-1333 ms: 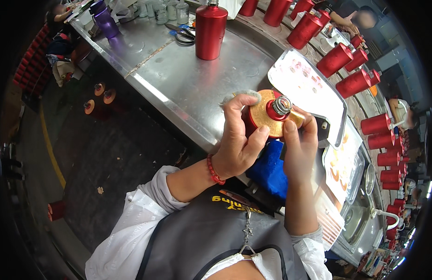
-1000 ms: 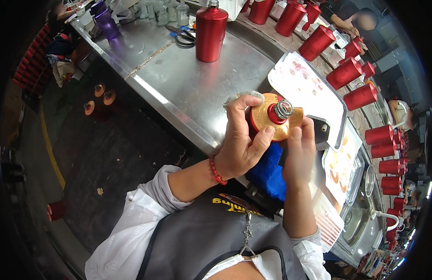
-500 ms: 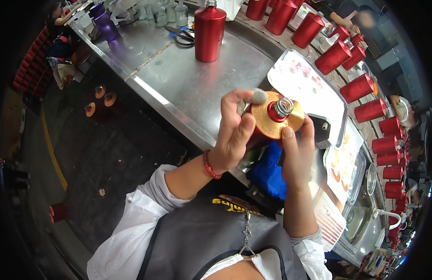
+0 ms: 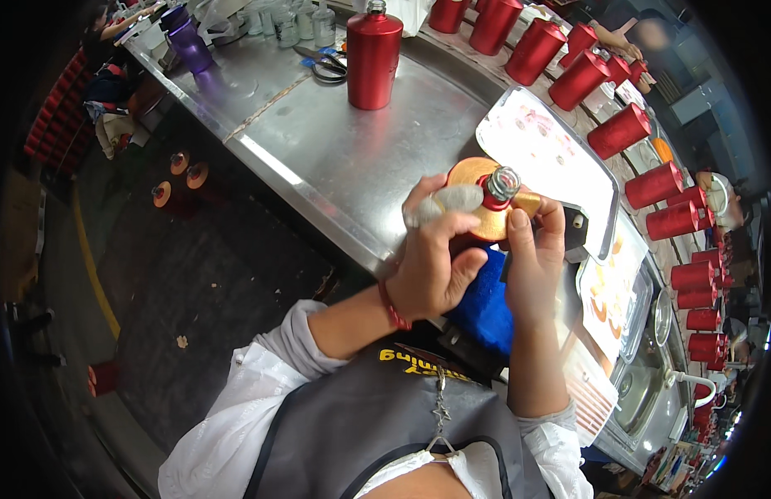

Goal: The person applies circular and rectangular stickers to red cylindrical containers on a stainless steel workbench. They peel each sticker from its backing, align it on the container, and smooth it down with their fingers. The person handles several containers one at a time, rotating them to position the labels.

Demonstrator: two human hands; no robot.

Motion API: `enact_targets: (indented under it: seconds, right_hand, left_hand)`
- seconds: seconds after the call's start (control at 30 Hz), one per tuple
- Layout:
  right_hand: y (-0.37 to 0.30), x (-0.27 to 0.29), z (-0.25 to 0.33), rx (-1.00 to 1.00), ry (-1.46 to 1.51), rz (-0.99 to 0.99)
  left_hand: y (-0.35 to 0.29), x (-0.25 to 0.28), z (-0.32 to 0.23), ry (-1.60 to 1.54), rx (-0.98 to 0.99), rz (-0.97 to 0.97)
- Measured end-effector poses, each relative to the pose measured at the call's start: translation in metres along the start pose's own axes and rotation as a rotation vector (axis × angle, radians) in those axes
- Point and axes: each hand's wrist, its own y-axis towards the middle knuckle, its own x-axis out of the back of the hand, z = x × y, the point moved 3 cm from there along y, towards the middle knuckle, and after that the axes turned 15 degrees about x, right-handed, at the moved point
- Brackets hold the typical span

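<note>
Between my hands is a red bottle [image 4: 458, 244] with a gold ring-shaped piece [image 4: 468, 172] on its shoulder and a clear threaded glass neck [image 4: 503, 183]. Curled over the left side of the shoulder is my left hand [image 4: 435, 262], a grey-covered finger lying across the gold near the neck. Its thumb shows below, close to the bottle's side. With thumb and fingers, my right hand [image 4: 535, 249] pinches the gold piece at the right edge of the shoulder. Most of the bottle's body is hidden under the hands and the gold top.
Another red bottle [image 4: 374, 62] stands on the metal table [image 4: 319, 141], beside scissors [image 4: 327, 68]. A white tray [image 4: 527, 125] lies to the right, with a blue cloth [image 4: 488, 308] below my hands. Red bottles [image 4: 618, 130] line the conveyor; a purple flask [image 4: 185, 40] stands far left.
My left hand has shifted from the bottle's far-left edge, laying its grey-covered finger across the gold top toward the neck. My right hand stays nearly still. The conveyor bottles have moved.
</note>
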Motion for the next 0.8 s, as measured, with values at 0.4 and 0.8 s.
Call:
enact_targets:
  seconds: [0.4, 0.8]
  right_hand:
    - [0.004, -0.007, 0.033, 0.167, -0.423, 0.129]
    - [0.017, 0.005, 0.014, -0.022, -0.051, 0.098]
  left_hand:
    - [0.016, -0.004, 0.002, -0.139, 0.155, -0.007]
    - [0.008, -0.014, 0.001, -0.228, 0.222, -0.043]
